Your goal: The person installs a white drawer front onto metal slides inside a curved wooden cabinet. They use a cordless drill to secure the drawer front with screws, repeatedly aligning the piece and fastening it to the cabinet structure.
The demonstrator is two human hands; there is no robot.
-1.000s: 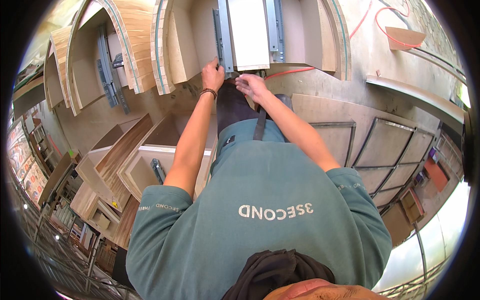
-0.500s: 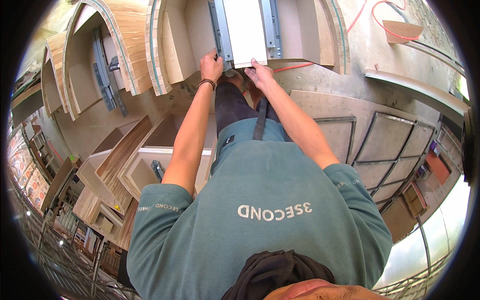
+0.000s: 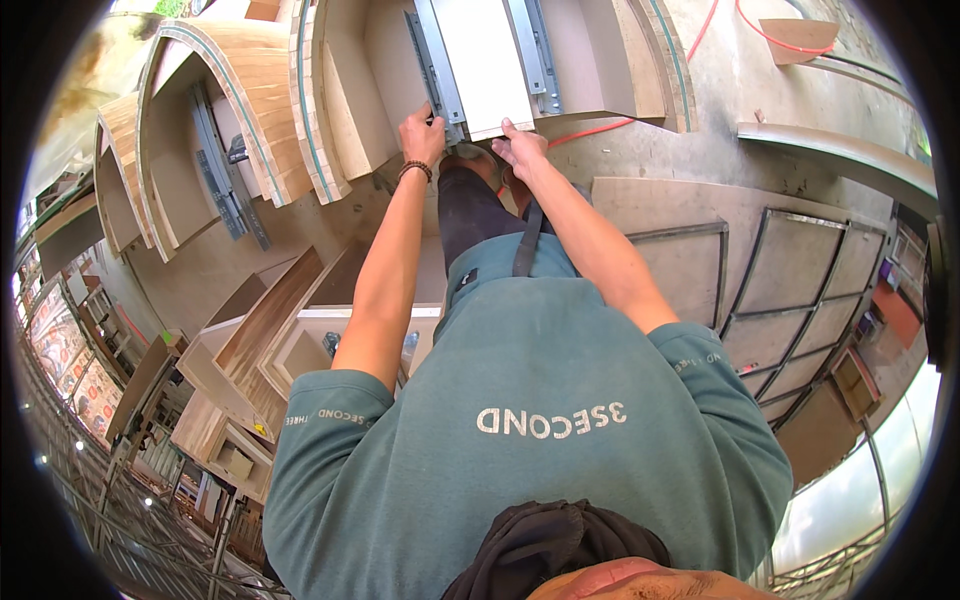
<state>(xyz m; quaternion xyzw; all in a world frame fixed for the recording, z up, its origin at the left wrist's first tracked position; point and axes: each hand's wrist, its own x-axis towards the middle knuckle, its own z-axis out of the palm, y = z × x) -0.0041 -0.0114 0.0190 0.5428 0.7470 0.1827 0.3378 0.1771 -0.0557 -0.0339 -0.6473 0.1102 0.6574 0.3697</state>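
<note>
So I'm working at the open end of a curved wooden cabinet point(image 3: 612, 62), and as far as I can judge I'm lining up a long white board point(image 3: 480, 65) with the metal slides. The board is sitting inside the cabinet, between a left grey rail point(image 3: 441, 70) and a right grey rail point(image 3: 529, 55), with its near end pointing at me.

My right hand point(image 3: 522, 148) is minding that near end: the thumb is lying over the edge, the other fingers are curling below it, partly spread, nothing like a fist. Whether they're really gripping underneath, I can't tell, the edge is hiding them.

My left hand point(image 3: 421, 140), the one wearing the bracelet point(image 3: 415, 169), is working right by the near end of the left rail. Thumb and index are bending close together, almost pinching, but I can't tell if they're actually holding metal or just touching it.

IMO the next move is calling for a steady right hand on the board, plus some fine fingertip fiddling at the rail end. An orange hose point(image 3: 595, 128) is running just beyond my right hand.
</note>
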